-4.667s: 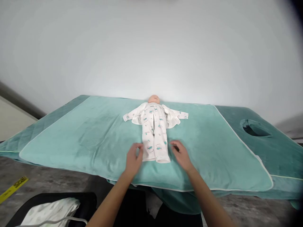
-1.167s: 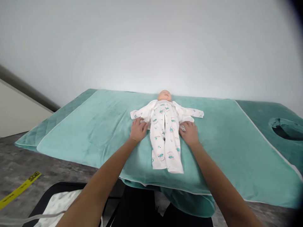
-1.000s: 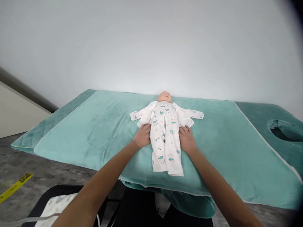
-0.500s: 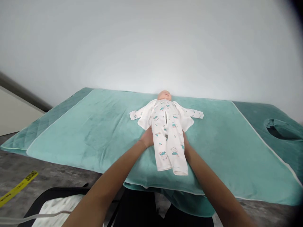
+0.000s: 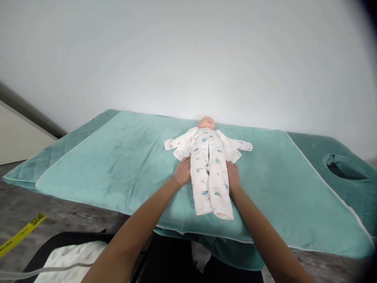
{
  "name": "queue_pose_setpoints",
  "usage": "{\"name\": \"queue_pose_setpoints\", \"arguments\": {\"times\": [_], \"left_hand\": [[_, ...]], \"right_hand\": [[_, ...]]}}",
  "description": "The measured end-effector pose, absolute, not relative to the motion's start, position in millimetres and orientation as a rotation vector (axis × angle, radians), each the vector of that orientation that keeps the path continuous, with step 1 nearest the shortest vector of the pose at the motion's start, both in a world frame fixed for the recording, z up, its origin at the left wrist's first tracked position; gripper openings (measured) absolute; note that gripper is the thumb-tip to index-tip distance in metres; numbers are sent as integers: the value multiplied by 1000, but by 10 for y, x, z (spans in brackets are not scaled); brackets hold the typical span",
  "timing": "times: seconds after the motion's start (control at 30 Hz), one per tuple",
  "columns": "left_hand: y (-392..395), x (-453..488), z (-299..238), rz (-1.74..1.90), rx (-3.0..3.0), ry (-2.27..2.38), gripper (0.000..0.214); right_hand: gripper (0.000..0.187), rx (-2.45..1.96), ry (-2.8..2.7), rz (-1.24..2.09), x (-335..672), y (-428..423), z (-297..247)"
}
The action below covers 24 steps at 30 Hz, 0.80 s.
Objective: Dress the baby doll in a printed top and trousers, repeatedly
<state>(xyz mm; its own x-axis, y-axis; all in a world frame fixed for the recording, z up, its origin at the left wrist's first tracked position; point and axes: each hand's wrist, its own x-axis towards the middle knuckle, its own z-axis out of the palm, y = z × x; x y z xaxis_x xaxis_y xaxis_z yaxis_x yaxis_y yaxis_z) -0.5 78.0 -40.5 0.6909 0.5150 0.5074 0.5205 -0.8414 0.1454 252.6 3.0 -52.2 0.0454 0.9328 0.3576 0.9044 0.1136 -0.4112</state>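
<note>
A baby doll lies on its back on the green-covered bed, its head by the wall. It has on a white baby top whose sleeves spread out to both sides. Printed white baby trousers lie over the doll's front, legs pointing toward me. My left hand is closed at the left edge of the trousers, at thigh height. At the opposite edge, my right hand is closed in the same way. Both thumbs are hidden by the cloth or the hands.
A massage bed with a green velvet cover stands against a white wall; its right end has a face hole. Below left are a black chair with a patterned white cloth, a grey cable and yellow floor tape.
My right hand shows more beside the trousers, its fingers now visible outside the edge. More of my left fingers shows too. The trousers have shifted only slightly.
</note>
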Motion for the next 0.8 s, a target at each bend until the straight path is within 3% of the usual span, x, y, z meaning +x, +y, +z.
{"name": "queue_pose_setpoints", "arguments": {"times": [0.17,0.27,0.33,0.5,0.57,0.7,0.8], "left_hand": [[853,-214,-420,-1159,-2738,-1185,24],[1084,-285,-472,-1395,-2351,-1758,23],[1254,-287,-517,-1358,-2178,-2013,23],[1464,-225,-563,-1172,-2183,-2167,27],[1459,-227,-540,-1211,-2206,-2198,26],[1398,-302,-486,-1663,-2297,-2185,27],[1375,-353,-477,-2193,-2299,-2092,27]], "right_hand": [[23,-1875,-1868,-307,2745,-216,-686],[28,-1778,-1753,-147,2928,-264,-773],[28,-1783,-1553,-40,3079,-188,-780],[51,-2088,-1252,89,3361,268,-578],[51,-2220,-1201,156,3384,421,-476],[39,-2206,-1246,282,3348,490,-394],[37,-1906,-1264,453,3299,431,-396]]}}
